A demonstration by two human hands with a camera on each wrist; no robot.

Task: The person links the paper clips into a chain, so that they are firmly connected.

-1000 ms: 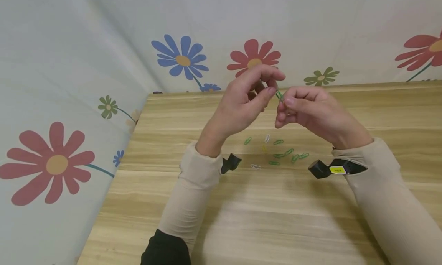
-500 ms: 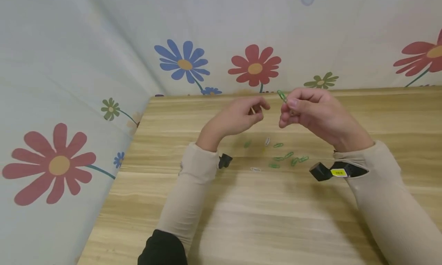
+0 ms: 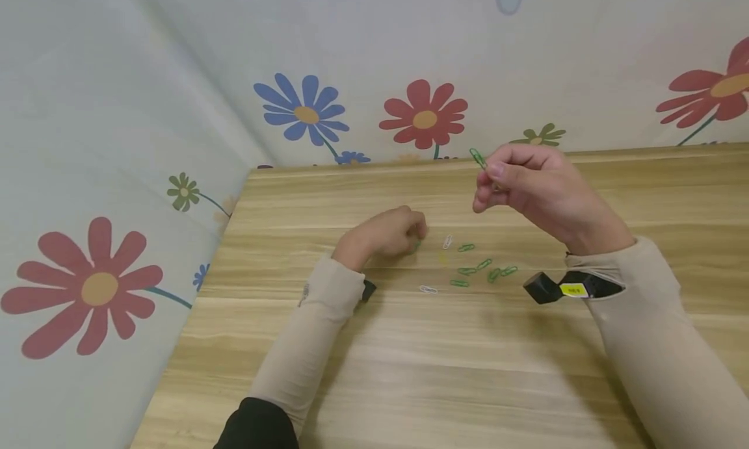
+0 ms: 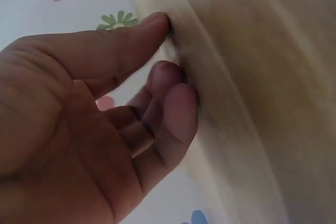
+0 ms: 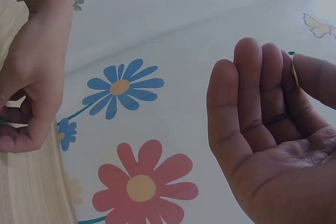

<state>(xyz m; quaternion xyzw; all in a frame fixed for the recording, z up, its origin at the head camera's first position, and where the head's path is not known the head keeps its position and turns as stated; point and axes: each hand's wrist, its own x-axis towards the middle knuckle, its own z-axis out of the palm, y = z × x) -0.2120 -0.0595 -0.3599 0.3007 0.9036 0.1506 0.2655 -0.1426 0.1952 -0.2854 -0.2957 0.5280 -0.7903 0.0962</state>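
Note:
My right hand (image 3: 526,182) is raised over the far part of the table, pinching a green paper clip (image 3: 476,156) between thumb and index finger. One end of that clip sticks out past the fingertips. In the right wrist view a yellow paper clip (image 5: 294,72) shows between the same thumb and finger. My left hand (image 3: 389,233) is down at the tabletop, its bent fingertips right at another green paper clip (image 3: 417,245), which they partly cover. The left wrist view shows a gap between the thumb (image 4: 152,27) and the bent fingers (image 4: 180,111).
Several green paper clips (image 3: 484,264) lie loose right of my left hand. Among them are a white paper clip (image 3: 447,242), a faint yellow paper clip (image 3: 443,259) and a nearer white paper clip (image 3: 428,289). The wooden table (image 3: 456,371) meets a flowered curtain (image 3: 351,46) behind and left.
My left hand has left the clip in my right hand and come down leftward and nearer, to a green clip on the table. My right hand has kept its pinch, almost in place.

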